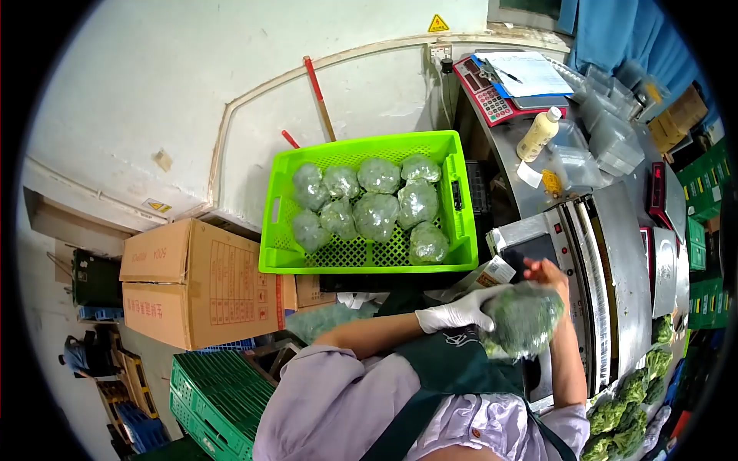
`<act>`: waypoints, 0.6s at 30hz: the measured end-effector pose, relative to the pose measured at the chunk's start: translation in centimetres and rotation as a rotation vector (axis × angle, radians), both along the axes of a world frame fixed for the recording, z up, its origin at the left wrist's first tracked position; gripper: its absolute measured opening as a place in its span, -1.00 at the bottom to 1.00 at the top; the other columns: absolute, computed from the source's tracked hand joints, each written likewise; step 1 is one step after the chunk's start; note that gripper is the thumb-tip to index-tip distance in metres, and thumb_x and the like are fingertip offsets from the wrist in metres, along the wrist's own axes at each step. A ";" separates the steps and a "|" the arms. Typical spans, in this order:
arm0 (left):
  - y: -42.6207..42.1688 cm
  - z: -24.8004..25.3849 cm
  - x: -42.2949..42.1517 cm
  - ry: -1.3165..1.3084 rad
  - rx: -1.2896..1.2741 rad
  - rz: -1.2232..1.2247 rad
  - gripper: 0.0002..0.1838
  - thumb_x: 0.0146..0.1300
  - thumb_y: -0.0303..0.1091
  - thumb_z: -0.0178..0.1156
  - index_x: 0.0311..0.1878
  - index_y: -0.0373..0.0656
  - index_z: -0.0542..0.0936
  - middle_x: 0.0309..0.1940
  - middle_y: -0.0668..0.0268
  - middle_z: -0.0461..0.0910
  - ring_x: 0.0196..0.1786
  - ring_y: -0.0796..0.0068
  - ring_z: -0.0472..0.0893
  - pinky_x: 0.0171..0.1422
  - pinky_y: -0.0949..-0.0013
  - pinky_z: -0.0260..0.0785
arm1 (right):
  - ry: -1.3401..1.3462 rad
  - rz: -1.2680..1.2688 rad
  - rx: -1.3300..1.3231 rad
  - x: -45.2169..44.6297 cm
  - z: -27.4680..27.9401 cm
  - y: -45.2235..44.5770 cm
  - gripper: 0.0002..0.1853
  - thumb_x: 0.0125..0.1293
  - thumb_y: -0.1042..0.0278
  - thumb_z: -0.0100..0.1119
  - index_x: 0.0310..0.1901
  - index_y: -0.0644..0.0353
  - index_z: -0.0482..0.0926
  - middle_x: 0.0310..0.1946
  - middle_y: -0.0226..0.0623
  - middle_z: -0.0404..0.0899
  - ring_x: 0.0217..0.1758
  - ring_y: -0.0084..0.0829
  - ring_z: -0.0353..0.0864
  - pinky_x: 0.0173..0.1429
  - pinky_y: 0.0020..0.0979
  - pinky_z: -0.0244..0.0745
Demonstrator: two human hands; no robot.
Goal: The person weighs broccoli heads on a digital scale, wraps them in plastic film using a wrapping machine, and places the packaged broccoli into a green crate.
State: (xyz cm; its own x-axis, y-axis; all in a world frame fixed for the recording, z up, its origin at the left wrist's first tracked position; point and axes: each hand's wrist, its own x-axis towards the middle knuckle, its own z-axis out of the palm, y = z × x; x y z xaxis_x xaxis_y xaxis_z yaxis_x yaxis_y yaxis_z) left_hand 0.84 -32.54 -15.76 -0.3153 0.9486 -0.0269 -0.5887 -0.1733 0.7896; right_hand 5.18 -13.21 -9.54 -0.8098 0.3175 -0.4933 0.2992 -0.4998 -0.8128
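A head of broccoli wrapped in clear film (525, 321) is between my two hands, in front of my green apron. My left hand (459, 311), in a white glove, grips its left side. My bare right hand (549, 276) holds it from the far right side, with curled fingers partly hidden behind it. Beyond my hands stands a bright green crate (369, 269) with several film-wrapped broccoli heads (377, 217) inside. Right beside my right hand is a wrapping machine (588, 284) with a long metal bar.
Unwrapped broccoli (632, 399) lies at the lower right. A steel table (511, 184) carries a red scale (492, 100), a clipboard (530, 73), a bottle (538, 134) and plastic boxes (615, 150). Cardboard boxes (196, 284) and stacked green crates (219, 403) stand left; a person (77, 355) is farther off.
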 end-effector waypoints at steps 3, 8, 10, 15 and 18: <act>-3.4 0.8 -2.8 0.003 -0.089 0.243 0.12 -0.40 -0.25 0.45 0.36 -0.28 0.13 0.23 0.19 0.30 0.27 0.36 0.29 0.41 0.32 0.05 | 0.117 -0.010 0.138 -3.3 0.4 -0.9 -0.78 0.36 0.28 0.00 -0.37 0.21 0.53 -0.08 -0.21 0.56 -0.24 -0.55 0.52 -0.06 -0.46 0.40; -14.7 -0.4 -12.4 0.290 -0.363 0.467 0.04 -0.43 -0.43 0.32 0.34 -0.27 0.19 0.18 0.23 0.36 0.25 0.36 0.31 0.41 0.34 0.05 | 0.088 0.158 0.320 -3.1 0.1 -2.7 -0.76 0.34 0.23 0.01 -0.35 0.21 0.55 -0.10 -0.21 0.58 -0.21 -0.58 0.52 -0.13 -0.51 0.37; -19.2 -1.1 -15.7 0.248 -0.465 0.415 0.02 -0.38 -0.45 0.36 0.33 -0.26 0.21 0.16 0.25 0.39 0.21 0.39 0.36 0.37 0.34 0.11 | 0.031 0.227 0.297 -2.4 -1.1 -3.4 -0.77 0.35 0.26 0.00 -0.34 0.22 0.55 -0.15 -0.25 0.59 -0.23 -0.58 0.52 -0.15 -0.51 0.38; -24.5 -5.8 -21.0 0.367 -0.619 0.169 -0.17 -0.07 -0.30 0.42 0.31 -0.21 0.28 0.11 0.28 0.44 0.02 0.50 0.47 -0.01 0.38 0.41 | -0.081 0.242 0.206 -2.2 -3.6 -5.6 -0.79 0.35 0.32 0.00 -0.34 0.25 0.55 -0.19 -0.30 0.59 -0.29 -0.62 0.51 -0.20 -0.58 0.39; -23.1 -5.8 -22.2 0.263 -0.960 -0.039 -0.39 0.05 -0.16 0.34 0.19 -0.09 0.46 0.06 0.29 0.50 0.02 0.40 0.48 -0.07 0.26 0.44 | -0.122 0.329 0.199 -2.6 -4.0 -6.9 -0.78 0.35 0.31 0.02 -0.32 0.28 0.56 -0.24 -0.32 0.60 -0.30 -0.62 0.51 -0.20 -0.58 0.40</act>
